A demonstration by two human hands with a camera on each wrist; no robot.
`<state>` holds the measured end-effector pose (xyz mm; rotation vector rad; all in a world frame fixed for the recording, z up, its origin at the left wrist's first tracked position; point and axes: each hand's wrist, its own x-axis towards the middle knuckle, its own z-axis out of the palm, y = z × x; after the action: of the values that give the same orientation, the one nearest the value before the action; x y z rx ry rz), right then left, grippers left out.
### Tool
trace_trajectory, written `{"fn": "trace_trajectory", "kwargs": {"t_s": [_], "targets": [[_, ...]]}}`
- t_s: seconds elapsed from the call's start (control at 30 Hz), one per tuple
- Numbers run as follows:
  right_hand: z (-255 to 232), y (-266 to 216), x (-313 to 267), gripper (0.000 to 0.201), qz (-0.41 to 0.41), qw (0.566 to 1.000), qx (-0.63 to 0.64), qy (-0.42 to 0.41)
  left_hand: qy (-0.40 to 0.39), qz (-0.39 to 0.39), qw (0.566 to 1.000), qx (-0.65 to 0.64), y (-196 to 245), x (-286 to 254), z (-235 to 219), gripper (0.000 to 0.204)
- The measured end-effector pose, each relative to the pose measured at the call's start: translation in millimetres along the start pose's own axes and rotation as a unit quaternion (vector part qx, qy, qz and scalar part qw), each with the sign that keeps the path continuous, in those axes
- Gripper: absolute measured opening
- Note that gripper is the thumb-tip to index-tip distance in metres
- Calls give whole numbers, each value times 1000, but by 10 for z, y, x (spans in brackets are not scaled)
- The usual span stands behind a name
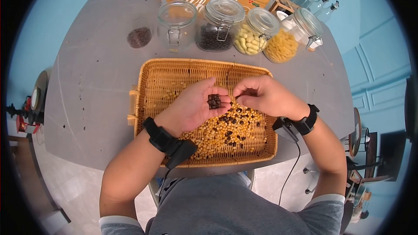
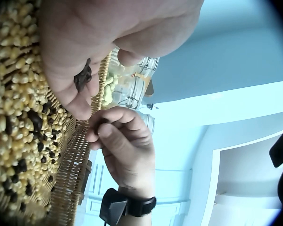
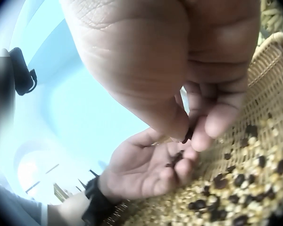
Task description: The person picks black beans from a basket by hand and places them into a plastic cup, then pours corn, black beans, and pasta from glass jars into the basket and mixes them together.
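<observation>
Dark beans (image 1: pixel 214 101), grey table (image 1: pixel 100 61), blue walls (image 1: pixel 383 30), perhaps tiled floor (image 1: pixel 270 180)

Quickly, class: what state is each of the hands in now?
Left hand: palm up, fingers curled round dark beans.
Right hand: closed, thumb and fingers pinching a dark bean.

My shirt (image 1: pixel 217 211): plain grey, soft-looking cloth
My sleeves: short, grey, with a pale band at the left hem (image 1: pixel 119 221) and right hem (image 1: pixel 329 198)
My left hand (image 1: pixel 196 104) and right hand (image 1: pixel 270 95): bare
Left wrist: black strap (image 1: pixel 153 134), boxy black unit (image 1: pixel 183 153)
Right wrist: wide black band (image 1: pixel 310 120), dark angular case (image 1: pixel 285 128)
Cables: thin, dark, one from the left unit (image 1: pixel 166 174), one from the right case
</observation>
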<state>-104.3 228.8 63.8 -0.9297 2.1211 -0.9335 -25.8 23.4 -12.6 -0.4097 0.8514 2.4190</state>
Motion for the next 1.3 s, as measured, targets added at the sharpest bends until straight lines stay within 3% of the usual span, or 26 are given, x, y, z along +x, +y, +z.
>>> {"fn": "trace_trajectory", "kwargs": {"t_s": [0.07,0.2,0.27,0.3,0.37,0.93,1.0,1.03,1.1,1.13,1.2,1.23,1.3], "targets": [[65,-147,13,12,5,995,101,-12,-4,1,1000,3,4,-18,30,51],[114,-57,26,12,-17,992,122,21,-30,-1,999,-14,-6,-12,-17,51],[43,22,-37,14,-33,993,-93,70,5,-5,1000,-11,1,-20,-1,50],[28,86,-61,14,-33,993,-95,69,4,-4,1000,-12,-2,-18,-9,50],[22,224,-101,15,-92,966,-239,26,-3,-9,1000,-15,-2,-3,-10,50],[173,316,-62,7,-88,949,-299,56,13,-3,1000,-1,-6,-2,6,51],[92,160,-43,8,-70,983,-147,81,3,-6,1000,-9,-12,-5,-11,51],[85,76,-37,8,-69,983,-146,82,3,-12,1000,-10,-13,3,-5,51],[87,-62,-16,9,0,995,92,33,0,-20,1000,-10,-20,16,20,51],[57,-48,3,9,1,995,92,35,14,-13,1000,-7,-16,4,32,50],[-13,28,97,11,-40,990,-85,104,29,-4,1000,-5,-12,-11,31,50],[-47,146,142,16,-69,968,-213,116,30,0,1000,-7,-11,-14,26,50],[-47,300,207,18,-101,958,-248,102,31,5,999,-8,-3,-22,29,49]]}}
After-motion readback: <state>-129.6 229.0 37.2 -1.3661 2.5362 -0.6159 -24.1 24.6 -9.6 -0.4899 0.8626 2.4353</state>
